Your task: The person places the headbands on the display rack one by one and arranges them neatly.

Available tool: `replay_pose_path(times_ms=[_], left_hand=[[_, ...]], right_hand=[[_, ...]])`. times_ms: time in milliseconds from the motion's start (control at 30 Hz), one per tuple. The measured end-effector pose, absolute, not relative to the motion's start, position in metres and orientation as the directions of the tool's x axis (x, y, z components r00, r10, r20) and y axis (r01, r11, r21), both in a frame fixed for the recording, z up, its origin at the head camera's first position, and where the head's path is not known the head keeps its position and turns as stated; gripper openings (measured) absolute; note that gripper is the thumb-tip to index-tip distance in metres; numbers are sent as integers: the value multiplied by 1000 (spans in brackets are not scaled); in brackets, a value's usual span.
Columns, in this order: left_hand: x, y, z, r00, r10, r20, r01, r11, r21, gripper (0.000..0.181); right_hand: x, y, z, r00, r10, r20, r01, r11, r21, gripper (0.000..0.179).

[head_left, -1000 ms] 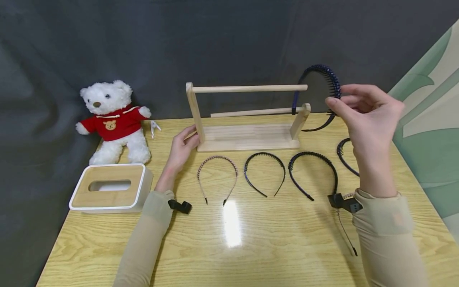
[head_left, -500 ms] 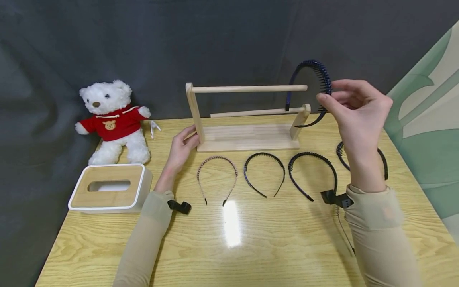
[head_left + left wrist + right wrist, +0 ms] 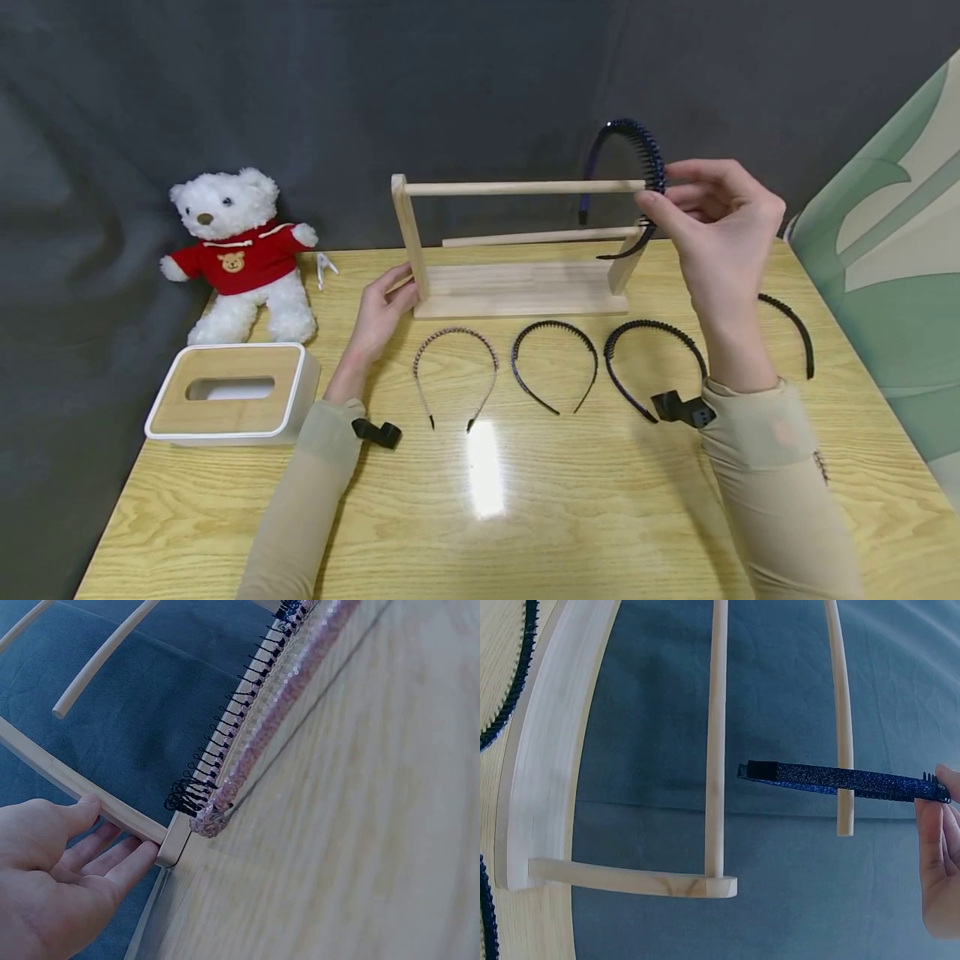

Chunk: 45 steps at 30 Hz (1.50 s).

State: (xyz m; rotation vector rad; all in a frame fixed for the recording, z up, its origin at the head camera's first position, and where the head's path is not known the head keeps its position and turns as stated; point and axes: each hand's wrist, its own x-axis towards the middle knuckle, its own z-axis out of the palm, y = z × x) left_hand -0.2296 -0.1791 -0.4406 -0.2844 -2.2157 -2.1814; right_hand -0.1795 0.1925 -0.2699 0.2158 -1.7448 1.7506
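Note:
My right hand [image 3: 723, 217] pinches a dark blue toothed headband [image 3: 637, 133] by its side, thumb in front. The headband is raised at the free right end of the wooden rack's [image 3: 517, 287] upper bar [image 3: 525, 188]. In the right wrist view, that bar's tip [image 3: 845, 821] passes through the headband's [image 3: 889, 787] loop, and the lower bar [image 3: 715, 750] stands apart from its ends. My left hand [image 3: 382, 312] grips the rack's left upright [image 3: 410, 237]. The left wrist view shows its thumb on one face of the upright [image 3: 112, 802] and its fingers on the other.
In front of the rack lie a pink headband [image 3: 455, 329], a black-blue one [image 3: 555, 323] and a dark one [image 3: 652, 323]. Another [image 3: 795, 321] lies farther right, partly behind my right arm. A teddy bear [image 3: 240, 267], a white clip [image 3: 322, 271] and a tissue box [image 3: 232, 392] stand left.
My right hand has moved left and slightly up with the dark blue headband, bringing it farther over the upper bar's end. My left hand has stayed on the upright.

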Motion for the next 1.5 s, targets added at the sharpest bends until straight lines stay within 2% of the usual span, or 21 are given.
replay_pose_path(times_ms=[267,633,867,1300,1500], left_hand=[[-229,-179,-441,-983,118,142,145,16,989,45],[-228,-179,-441,-984,110,139,141,13,990,45],[-229,-178,-441,-985,104,137,139,6,990,45],[-230,-178,-442,-987,102,127,128,6,992,45],[-229,-178,-442,-987,99,130,131,10,991,45]], right_hand=[[-183,184,-271,-785,307,538,-516,157,-842,23],[-189,170,-273,-787,272,554,-539,133,-831,21],[-189,157,-274,-754,232,615,-573,225,-788,17],[-193,136,-277,-753,196,628,-599,189,-778,19],[-195,123,-276,-788,178,589,-563,181,-807,17]])
